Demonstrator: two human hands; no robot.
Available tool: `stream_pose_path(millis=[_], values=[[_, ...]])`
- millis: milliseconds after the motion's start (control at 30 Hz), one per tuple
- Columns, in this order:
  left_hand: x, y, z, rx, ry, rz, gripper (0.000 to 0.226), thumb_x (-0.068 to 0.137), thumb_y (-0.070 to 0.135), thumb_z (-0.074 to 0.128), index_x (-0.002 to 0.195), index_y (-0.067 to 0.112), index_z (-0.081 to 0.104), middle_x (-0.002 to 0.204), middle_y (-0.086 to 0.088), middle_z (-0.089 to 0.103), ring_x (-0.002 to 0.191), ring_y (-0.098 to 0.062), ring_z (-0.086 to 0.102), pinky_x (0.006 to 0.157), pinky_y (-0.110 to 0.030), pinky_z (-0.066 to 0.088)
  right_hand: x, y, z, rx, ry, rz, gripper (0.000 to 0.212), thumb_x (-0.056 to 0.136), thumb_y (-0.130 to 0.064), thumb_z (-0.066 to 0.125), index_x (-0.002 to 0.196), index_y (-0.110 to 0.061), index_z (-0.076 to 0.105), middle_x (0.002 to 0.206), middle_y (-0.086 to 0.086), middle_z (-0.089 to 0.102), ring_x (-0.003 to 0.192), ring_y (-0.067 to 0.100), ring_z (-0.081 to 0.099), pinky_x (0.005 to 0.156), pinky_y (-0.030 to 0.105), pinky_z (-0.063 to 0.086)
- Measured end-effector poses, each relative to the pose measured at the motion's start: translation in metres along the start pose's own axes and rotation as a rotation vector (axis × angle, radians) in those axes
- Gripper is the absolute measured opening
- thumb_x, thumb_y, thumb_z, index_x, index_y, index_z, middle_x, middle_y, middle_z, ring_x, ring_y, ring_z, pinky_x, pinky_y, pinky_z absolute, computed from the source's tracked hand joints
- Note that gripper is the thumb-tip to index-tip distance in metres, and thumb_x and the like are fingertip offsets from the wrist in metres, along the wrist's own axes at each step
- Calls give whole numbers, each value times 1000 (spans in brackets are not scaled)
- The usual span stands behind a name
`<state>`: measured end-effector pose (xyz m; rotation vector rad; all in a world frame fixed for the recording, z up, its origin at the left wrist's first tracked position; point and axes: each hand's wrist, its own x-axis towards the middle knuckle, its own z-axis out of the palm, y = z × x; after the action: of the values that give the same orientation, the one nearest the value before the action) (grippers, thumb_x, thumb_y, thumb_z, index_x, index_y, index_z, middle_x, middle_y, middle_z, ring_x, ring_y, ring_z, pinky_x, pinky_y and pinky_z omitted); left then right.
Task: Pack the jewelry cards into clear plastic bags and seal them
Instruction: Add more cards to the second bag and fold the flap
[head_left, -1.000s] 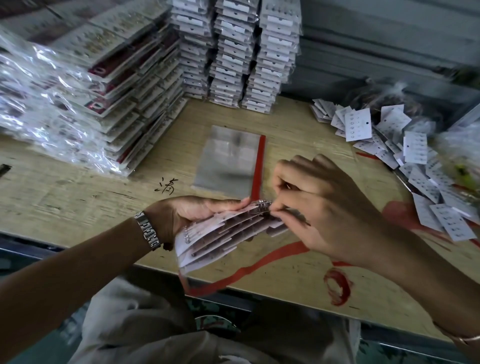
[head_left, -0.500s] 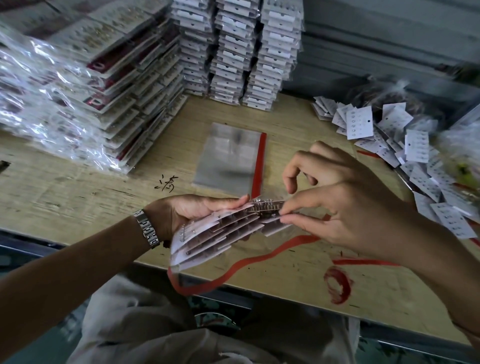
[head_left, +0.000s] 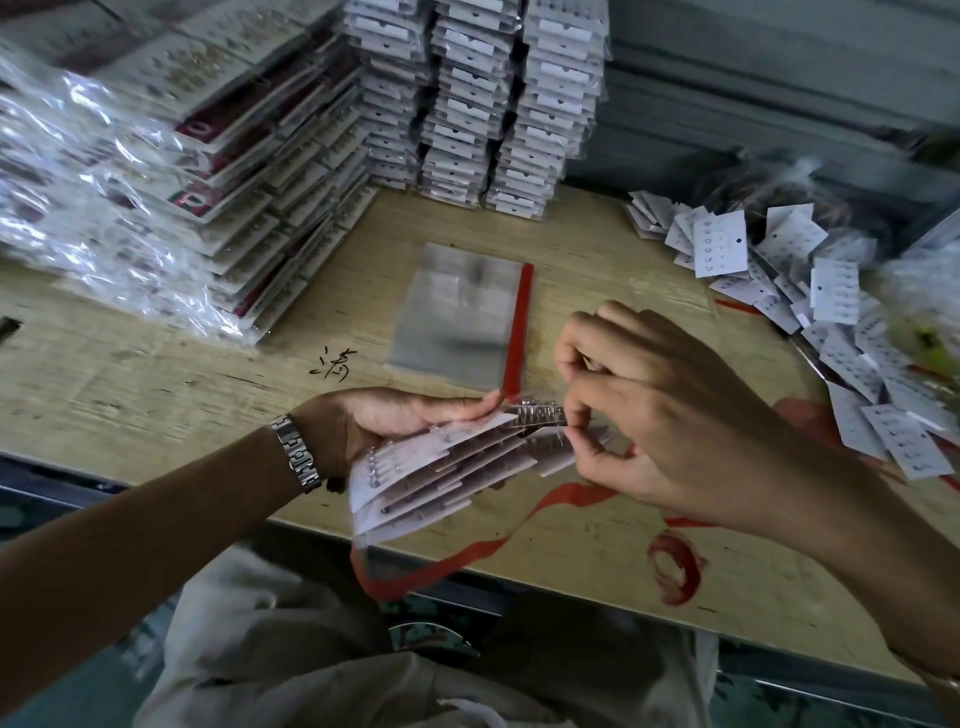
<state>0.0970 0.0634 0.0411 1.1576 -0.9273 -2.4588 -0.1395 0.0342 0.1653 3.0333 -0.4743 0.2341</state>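
Head view: my left hand grips the fanned cards, seemingly bagged, above the counter edge. My right hand fingers pinch their far end, and a red strip dangles. I judge sealing is in hand; next, fold the flap squarely and press.

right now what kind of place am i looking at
Probably a small jewelry packing workshop: stacks of bagged jewelry cards stand at the back of a worn wooden workbench, loose earring cards are heaped on the right, and empty clear bags lie in the middle.
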Motion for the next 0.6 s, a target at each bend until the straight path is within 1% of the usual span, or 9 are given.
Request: stream_pose_path(millis=[100,133,200,233,367,467,533,600], values=[[2,-1,-1,-29,46,-8,76,51,65,86,107,14,76,106,-13,73,92,-25,69,89,-38,58,1,-2,1,-61,8,-15,12,78,-16,63,68,-11,58,89,3,50,84,14,40,71,26,31],[2,-1,-1,-46,29,-5,73,52,63,86,106,14,76,105,-12,74,91,-25,71,87,-38,59,2,-2,1,-81,10,-10,12,77,-15,64,68,-10,58,89,4,50,84,16,42,71,27,32],[1,1,0,-59,-22,1,61,54,61,86,95,17,81,96,-8,77,84,-19,74,73,-30,60,3,-2,2,-87,21,12,12,76,-14,67,69,-9,59,89,4,50,83,17,45,70,29,35],[0,1,1,-51,-37,5,57,53,61,86,90,18,81,92,-6,77,81,-17,74,71,-26,59,3,-1,2,-69,28,20,12,76,-14,68,69,-9,60,89,4,50,83,17,45,69,29,36],[-1,1,1,14,-8,20,61,44,66,88,85,21,82,88,-3,78,77,-14,74,70,-24,59,1,-1,5,45,42,-11,12,79,-13,68,70,-9,60,91,3,50,83,12,41,71,26,34],[1,1,4,53,5,53,66,41,71,85,89,26,81,91,-3,77,79,-14,73,72,-25,59,0,-1,7,63,62,-52,9,80,-12,65,73,-8,61,92,3,52,85,11,40,72,25,32],[1,3,6,61,-4,69,66,41,73,83,89,28,81,88,-2,77,77,-12,72,71,-24,59,-1,0,7,72,81,-66,7,80,-12,64,74,-8,61,92,4,52,85,11,41,72,26,34],[1,3,7,65,-25,94,61,44,72,82,90,31,81,85,0,77,75,-9,72,68,-22,58,-2,1,6,76,98,-72,7,79,-12,64,74,-8,61,92,5,53,85,14,46,70,30,39]])
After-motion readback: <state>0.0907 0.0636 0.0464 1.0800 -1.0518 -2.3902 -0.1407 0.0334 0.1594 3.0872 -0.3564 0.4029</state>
